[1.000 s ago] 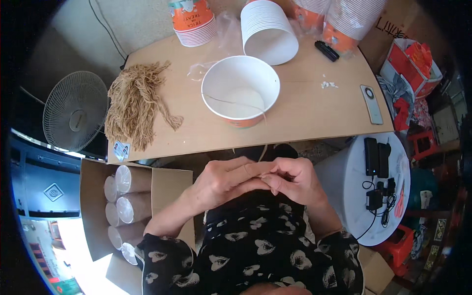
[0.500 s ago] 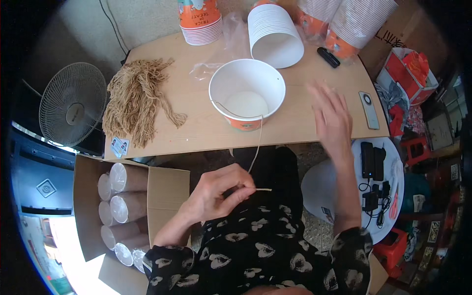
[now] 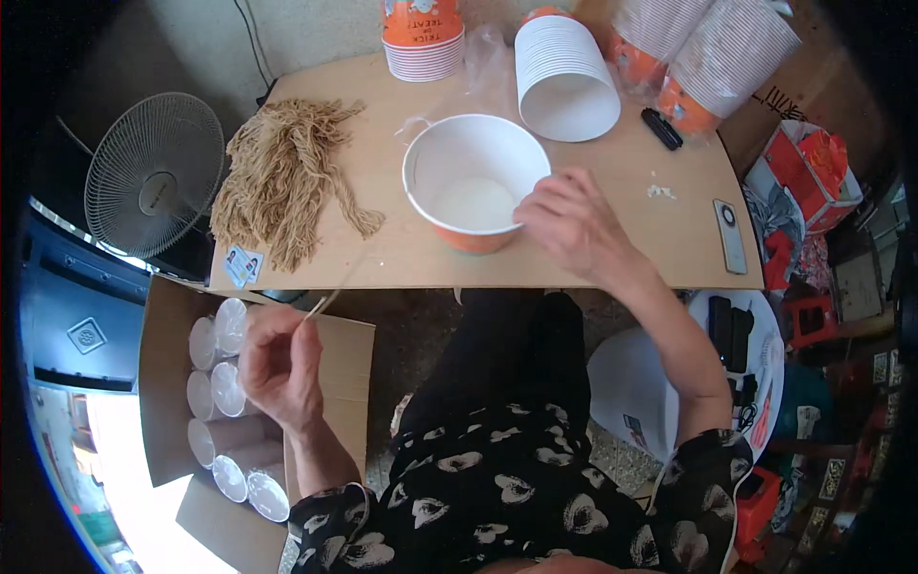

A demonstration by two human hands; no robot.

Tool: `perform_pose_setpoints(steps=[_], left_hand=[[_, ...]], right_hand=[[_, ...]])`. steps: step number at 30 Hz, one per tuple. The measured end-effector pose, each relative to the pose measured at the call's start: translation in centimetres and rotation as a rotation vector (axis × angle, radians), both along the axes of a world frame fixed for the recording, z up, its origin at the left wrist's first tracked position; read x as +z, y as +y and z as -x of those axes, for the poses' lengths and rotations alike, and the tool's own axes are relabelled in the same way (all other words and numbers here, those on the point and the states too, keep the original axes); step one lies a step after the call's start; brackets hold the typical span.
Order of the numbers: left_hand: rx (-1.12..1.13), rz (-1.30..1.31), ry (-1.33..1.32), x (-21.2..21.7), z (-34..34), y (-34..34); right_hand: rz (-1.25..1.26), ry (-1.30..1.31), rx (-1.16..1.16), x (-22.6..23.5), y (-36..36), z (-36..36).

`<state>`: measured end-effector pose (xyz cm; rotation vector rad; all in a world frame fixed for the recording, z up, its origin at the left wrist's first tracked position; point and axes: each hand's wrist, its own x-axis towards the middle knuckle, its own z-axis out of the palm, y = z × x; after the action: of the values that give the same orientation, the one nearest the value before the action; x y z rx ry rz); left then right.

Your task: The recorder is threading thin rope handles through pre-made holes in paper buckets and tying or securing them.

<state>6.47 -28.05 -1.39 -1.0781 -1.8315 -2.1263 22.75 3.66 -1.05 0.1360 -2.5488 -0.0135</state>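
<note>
A white-lined paper bucket (image 3: 449, 153) with an orange outside stands upright near the table's front edge. My right hand (image 3: 579, 225) has its fingers curled closed against the right front of the rim; the fingertips are partly hidden. Off to the left, in front of the table and above the cardboard box, my left hand (image 3: 285, 368) pinches a thin tan cord (image 3: 323, 304) between thumb and fingers. The cord's upper part is blurred and fades out toward the table edge. A heap of tan cords (image 3: 282, 182) lies on the table at the left.
Nested paper buckets (image 3: 564, 81) lie at the back, beside wrapped stacks (image 3: 732, 67). A black tool (image 3: 662, 129), white scraps (image 3: 660, 191) and a phone (image 3: 730, 236) are on the right. Plastic-wrapped stacks fill the cardboard box (image 3: 330, 383); a fan (image 3: 158, 177) stands left.
My left hand has swung left with the cord, which no longer hangs over the bucket's rim. My right hand has come left from the open table to the rim. The bucket sits slightly farther left.
</note>
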Motion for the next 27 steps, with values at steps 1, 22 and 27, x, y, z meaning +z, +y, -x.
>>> perform_pose_setpoints(steps=[1, 22, 27], left_hand=[[0.066, 0.026, 0.149, -0.8, 0.6, 0.5], [0.062, 0.085, 0.373, -4.9, 3.5, 10.2], [-0.087, 0.134, 0.146, -5.9, -0.7, 12.1]], right_hand=[[0.036, 0.008, 0.006, 0.1, -1.5, 0.6], [0.666, -0.082, -0.141, 0.5, -3.6, 1.8], [0.677, -0.093, -0.203, 0.0, -3.1, 1.5]])
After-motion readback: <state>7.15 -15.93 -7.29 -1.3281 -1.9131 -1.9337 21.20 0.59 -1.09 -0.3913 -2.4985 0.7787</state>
